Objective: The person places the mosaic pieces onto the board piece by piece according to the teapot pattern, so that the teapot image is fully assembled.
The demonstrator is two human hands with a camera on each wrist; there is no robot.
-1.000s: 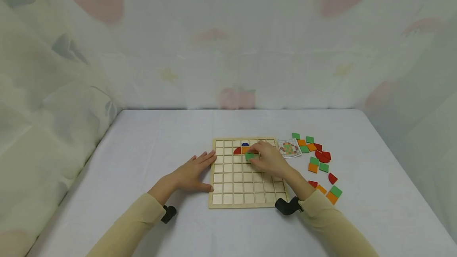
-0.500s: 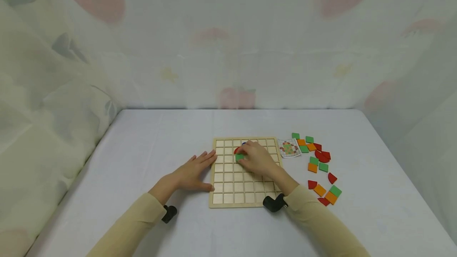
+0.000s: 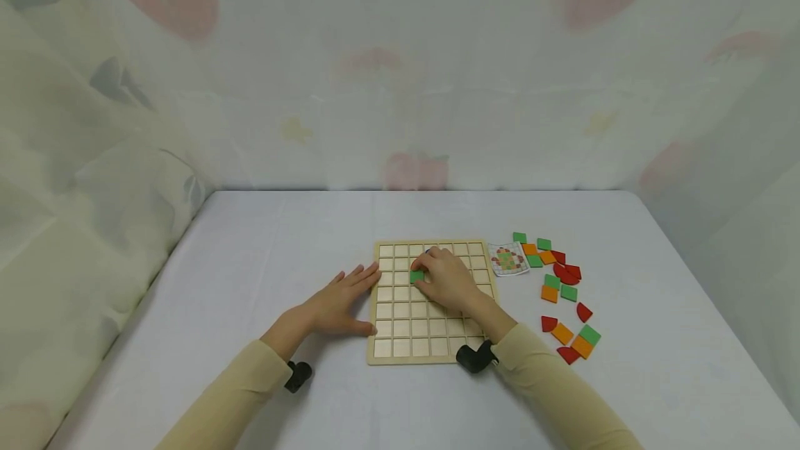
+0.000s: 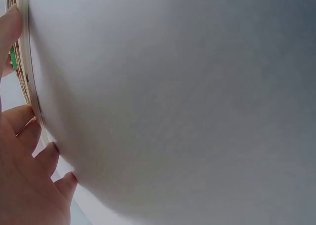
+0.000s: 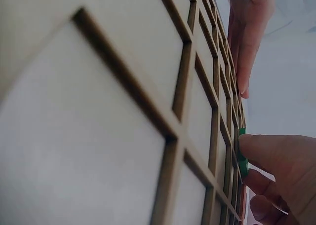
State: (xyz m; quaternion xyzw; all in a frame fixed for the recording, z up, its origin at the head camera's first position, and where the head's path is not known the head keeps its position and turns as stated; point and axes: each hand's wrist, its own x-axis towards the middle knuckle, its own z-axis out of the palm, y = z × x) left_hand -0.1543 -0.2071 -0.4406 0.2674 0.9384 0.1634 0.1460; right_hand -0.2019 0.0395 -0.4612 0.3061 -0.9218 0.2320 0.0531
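Note:
A pale wooden grid board (image 3: pixel 401 360) lies on the white table. My right hand (image 3: pixel 448 282) pinches a green square tile (image 3: pixel 417 276) between thumb and fingers, over a cell in the board's third row from the back. In the right wrist view the green tile (image 5: pixel 242 158) is right at the grid ribs. Part of a red piece (image 3: pixel 415 264) and a sliver of a blue piece show beside the right fingers, and the hand covers the rest. My left hand (image 3: pixel 337 304) lies with spread, straight fingers against the board's left edge, which also shows in the left wrist view (image 4: pixel 29 62).
A small printed pattern card (image 3: pixel 508 260) lies at the board's right. Beyond it are scattered green squares (image 3: pixel 569 292), orange squares (image 3: pixel 562 334) and red quarter-round pieces (image 3: pixel 584 312). Patterned cloth (image 3: pixel 400 89) hangs behind the table and at its sides.
My right hand has moved left across the board with the green tile, away from the orange square's column to the cell below the red piece. The left hand keeps its place.

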